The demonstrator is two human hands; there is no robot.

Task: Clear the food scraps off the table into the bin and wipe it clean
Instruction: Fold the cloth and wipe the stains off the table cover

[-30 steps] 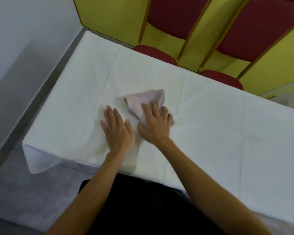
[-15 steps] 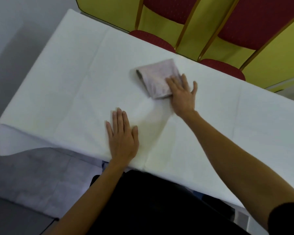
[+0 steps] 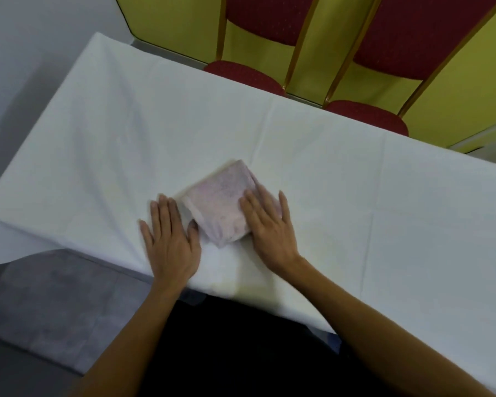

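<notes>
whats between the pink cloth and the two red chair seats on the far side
Nothing but bare white tablecloth. In the head view, the stretch from the pink cloth up to the red chair seats holds no scraps or objects.

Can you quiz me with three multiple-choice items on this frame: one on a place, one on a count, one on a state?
1. Where is the cloth?
A. On the floor
B. On the table, between the two hands
C. On a chair seat

2. How many red chairs show behind the table?
A. Two
B. Four
C. None

3. How is the right hand set?
A. Raised in the air
B. Closed in a fist
C. Flat, fingers on the cloth

Answers: 1 B, the cloth lies on the white tabletop with the left hand beside it; 2 A, two chair backs show at the far edge; 3 C, its fingers lie spread over the cloth's right edge.
</notes>
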